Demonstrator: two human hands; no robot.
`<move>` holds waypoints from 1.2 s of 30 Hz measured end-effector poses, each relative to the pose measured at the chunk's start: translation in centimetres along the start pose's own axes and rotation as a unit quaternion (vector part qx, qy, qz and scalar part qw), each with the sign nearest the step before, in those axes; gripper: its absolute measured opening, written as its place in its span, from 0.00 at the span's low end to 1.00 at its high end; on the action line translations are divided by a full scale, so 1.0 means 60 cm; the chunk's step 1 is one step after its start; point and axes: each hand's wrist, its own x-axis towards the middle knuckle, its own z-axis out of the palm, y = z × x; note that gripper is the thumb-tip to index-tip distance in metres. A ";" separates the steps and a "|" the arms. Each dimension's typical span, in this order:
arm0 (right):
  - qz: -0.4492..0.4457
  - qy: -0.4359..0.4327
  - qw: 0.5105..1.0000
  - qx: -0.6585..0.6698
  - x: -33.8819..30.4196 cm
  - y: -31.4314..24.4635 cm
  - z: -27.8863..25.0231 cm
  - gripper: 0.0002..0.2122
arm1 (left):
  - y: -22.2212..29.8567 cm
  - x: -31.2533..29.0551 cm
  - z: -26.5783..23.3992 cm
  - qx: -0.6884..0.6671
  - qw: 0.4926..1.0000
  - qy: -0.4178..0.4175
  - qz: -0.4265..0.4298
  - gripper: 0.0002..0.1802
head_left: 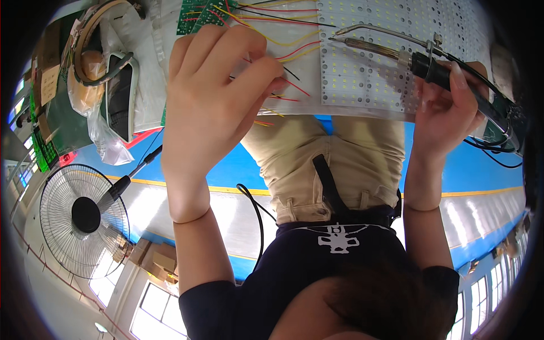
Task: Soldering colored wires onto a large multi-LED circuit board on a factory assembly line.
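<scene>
My left hand is closed, thumb and fingertips pinched at a thin red wire that comes out past the fingers. Other red, black and yellow wires run from green circuit boards behind that hand toward a white LED panel; some ends lie partly hidden under the fingers. In my right hand is a soldering iron, its tip pointing left over the panel's left edge. A thin curved metal tube is clamped along the iron, its end close to the tip.
Black cables hang at the right. On the left of the bench lie a black-and-white case, a clear plastic bag and a coiled tube. A standing fan is at the lower left, with cardboard boxes beyond.
</scene>
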 end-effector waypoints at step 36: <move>0.007 -0.005 1.000 -0.023 -0.003 0.002 0.000 0.06 | 0.030 -0.013 0.062 -0.066 0.980 0.141 -0.124 0.06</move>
